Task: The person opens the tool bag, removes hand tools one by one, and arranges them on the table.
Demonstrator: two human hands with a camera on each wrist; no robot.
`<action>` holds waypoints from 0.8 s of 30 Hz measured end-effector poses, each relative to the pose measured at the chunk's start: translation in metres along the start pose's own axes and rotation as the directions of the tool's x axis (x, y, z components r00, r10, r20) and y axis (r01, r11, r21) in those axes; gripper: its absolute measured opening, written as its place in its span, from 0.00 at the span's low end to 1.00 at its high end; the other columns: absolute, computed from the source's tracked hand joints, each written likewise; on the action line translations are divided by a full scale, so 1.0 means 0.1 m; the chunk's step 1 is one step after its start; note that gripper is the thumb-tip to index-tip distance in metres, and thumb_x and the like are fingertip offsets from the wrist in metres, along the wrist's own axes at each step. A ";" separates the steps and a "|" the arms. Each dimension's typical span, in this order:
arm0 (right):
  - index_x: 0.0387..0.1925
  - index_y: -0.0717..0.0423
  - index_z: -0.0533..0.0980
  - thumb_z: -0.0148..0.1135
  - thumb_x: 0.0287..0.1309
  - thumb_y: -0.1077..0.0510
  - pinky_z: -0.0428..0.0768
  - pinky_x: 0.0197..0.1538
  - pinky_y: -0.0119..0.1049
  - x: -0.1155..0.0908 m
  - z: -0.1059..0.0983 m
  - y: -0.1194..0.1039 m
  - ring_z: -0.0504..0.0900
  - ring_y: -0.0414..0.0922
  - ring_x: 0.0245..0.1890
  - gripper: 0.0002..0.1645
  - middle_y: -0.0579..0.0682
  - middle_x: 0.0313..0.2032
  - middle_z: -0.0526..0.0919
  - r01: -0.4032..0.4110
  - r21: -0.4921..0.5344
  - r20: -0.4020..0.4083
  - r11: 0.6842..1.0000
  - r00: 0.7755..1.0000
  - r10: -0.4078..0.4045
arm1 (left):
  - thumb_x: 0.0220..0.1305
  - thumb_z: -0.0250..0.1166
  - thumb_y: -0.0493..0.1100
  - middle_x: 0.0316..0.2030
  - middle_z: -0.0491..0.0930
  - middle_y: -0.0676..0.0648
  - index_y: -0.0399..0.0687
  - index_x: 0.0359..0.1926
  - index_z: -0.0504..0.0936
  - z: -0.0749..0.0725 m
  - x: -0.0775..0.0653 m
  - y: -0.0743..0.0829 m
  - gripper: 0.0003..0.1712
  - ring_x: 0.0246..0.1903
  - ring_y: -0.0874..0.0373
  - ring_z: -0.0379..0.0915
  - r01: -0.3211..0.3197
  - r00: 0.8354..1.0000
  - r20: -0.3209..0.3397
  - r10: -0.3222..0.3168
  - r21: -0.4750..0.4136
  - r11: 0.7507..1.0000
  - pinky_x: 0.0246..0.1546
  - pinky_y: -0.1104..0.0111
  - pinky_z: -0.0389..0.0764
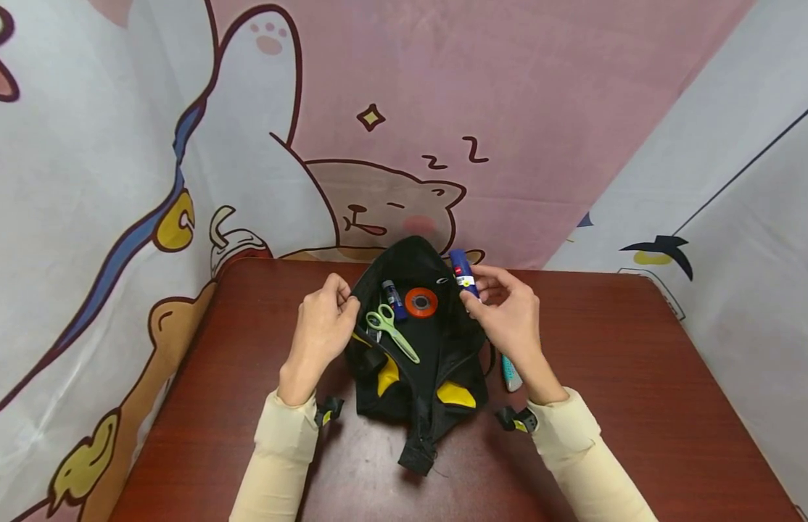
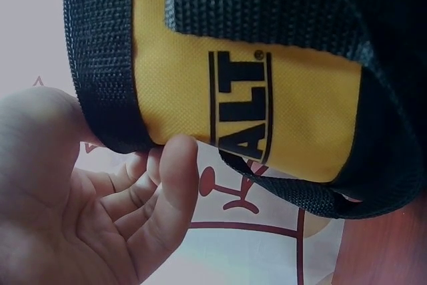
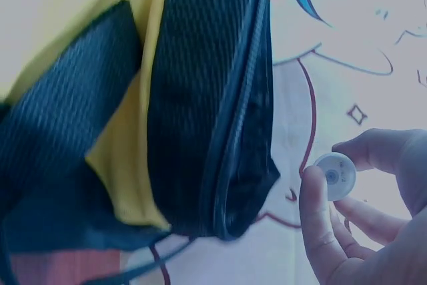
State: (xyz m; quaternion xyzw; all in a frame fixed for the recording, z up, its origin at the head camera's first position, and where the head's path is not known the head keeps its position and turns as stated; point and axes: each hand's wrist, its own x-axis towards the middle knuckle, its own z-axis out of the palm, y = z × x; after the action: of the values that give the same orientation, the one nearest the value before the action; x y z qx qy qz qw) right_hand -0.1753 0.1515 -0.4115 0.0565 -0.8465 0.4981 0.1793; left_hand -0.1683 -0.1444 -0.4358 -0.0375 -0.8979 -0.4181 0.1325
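Note:
In the head view a black and yellow tool bag (image 1: 413, 250) sits unzipped on the table. My left hand (image 1: 318, 322) pinches the left edge of its opening; the left wrist view shows that hand at the bag's black rim (image 2: 103, 65). My right hand (image 1: 512, 312) holds a blue glue stick (image 1: 463, 271) between thumb and fingers at the right edge of the opening. Its pale round end (image 3: 339, 173) faces the right wrist camera. Inside the bag lie green-handled scissors (image 1: 399, 339), another glue stick (image 1: 394, 300) and an orange tape roll (image 1: 421, 302).
A turquoise-handled cutter (image 1: 511, 373) lies on the reddish-brown table (image 1: 613, 377), just right of the bag and partly hidden by it. A black strap (image 1: 417, 455) hangs toward the table's near side. Printed cloth (image 1: 541, 109) stands around the back and sides.

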 end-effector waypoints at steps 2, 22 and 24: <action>0.59 0.58 0.89 0.81 0.60 0.66 0.81 0.39 0.20 0.00 -0.06 0.06 0.83 0.35 0.34 0.24 0.60 0.40 0.89 -0.006 -0.003 -0.032 1.000 0.999 0.006 | 0.75 0.64 0.41 0.32 0.81 0.44 0.44 0.43 0.78 0.00 0.00 0.00 0.05 0.32 0.45 0.78 -0.001 1.000 -0.002 0.001 0.003 1.000 0.38 0.53 0.80; 0.61 0.57 0.88 0.80 0.64 0.60 0.80 0.33 0.21 -0.22 -0.58 0.74 0.81 0.28 0.30 0.24 0.58 0.41 0.88 -0.249 -0.149 -0.175 0.957 0.959 0.222 | 0.75 0.64 0.41 0.33 0.81 0.44 0.44 0.43 0.77 0.00 0.00 0.02 0.05 0.33 0.45 0.78 0.005 1.000 0.001 -0.005 0.006 1.000 0.39 0.52 0.80; 0.61 0.56 0.88 0.80 0.64 0.58 0.77 0.33 0.22 -0.24 -0.62 0.80 0.80 0.28 0.31 0.24 0.57 0.42 0.89 -0.278 -0.195 -0.189 0.941 0.952 0.242 | 0.75 0.64 0.41 0.33 0.81 0.44 0.44 0.43 0.77 0.00 0.00 0.02 0.05 0.33 0.45 0.78 0.007 1.000 0.002 -0.007 0.006 1.000 0.39 0.53 0.80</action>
State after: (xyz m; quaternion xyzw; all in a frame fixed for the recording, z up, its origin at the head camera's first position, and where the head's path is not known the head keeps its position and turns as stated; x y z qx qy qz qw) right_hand -0.1600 0.2432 -0.4586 -0.1168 -0.8787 0.4241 0.1854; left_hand -0.1676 -0.1430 -0.4344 -0.0343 -0.8994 -0.4158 0.1303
